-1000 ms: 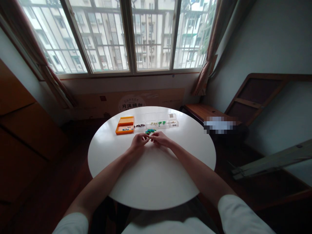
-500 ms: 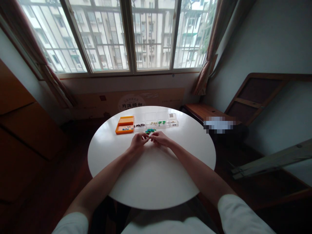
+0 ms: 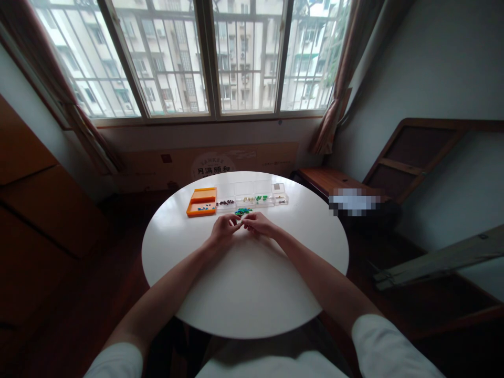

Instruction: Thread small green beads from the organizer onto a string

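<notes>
Left hand and right hand nearly unmoved since half-second earlier, meeting in pinch (cannot tell if gripping anything). Green-blue pieces heaped just beyond. White round table bears orange case, clear boxes. Barred window beyond; cardboard below it.

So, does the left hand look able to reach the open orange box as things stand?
Probably yes: the orange box lies open just beyond the left hand, toward its left, with only white tabletop visible between them.

Glossy, smooth tabletop; shiny plastic orange box
</notes>
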`<state>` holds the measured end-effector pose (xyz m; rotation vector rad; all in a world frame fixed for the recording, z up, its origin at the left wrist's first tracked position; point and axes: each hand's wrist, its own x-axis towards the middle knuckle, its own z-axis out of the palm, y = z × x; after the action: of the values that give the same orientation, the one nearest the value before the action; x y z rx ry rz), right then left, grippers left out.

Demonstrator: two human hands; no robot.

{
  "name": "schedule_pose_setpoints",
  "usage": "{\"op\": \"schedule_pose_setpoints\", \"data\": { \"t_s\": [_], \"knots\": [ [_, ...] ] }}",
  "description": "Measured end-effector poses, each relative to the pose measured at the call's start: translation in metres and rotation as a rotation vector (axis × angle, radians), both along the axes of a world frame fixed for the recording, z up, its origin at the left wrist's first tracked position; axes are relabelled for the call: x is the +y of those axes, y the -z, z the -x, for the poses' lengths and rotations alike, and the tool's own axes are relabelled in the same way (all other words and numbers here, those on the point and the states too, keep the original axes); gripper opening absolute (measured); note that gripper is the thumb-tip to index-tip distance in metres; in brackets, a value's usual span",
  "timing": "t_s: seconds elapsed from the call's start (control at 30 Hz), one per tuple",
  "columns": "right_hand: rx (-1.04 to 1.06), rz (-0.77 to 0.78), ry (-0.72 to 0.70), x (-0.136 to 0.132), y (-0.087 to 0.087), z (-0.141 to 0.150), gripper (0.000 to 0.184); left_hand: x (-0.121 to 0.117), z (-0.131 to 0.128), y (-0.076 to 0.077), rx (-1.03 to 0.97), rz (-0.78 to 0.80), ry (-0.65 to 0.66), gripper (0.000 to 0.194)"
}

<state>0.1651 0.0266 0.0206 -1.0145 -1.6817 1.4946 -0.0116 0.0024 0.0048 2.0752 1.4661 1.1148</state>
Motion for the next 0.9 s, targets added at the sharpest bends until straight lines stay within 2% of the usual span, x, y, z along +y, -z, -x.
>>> {"op": "schedule_pose_setpoints", "data": {
  "t_s": [0.23, 0.57, 0.9],
  "knots": [
    [0.017, 0.007, -0.008, 0.0010, 0.0013, -0.0003, 0.024, 0.0016, 0.0013, 0.0011, 0.018, -0.001, 0.030, 0.026],
    [0.007, -0.001, -0.001, 0.0000, -0.0002, 0.0004, 0.019, 0.0063, 0.0020, 0.0068, -0.004, -0.011, 0.028, 0.021],
    [0.008, 0.001, -0.011, -0.0002, -0.0006, -0.0001, 0.018, 0.0054, -0.0001, 0.0047, -0.030, -0.012, 0.051, 0.018]
  ]
}}
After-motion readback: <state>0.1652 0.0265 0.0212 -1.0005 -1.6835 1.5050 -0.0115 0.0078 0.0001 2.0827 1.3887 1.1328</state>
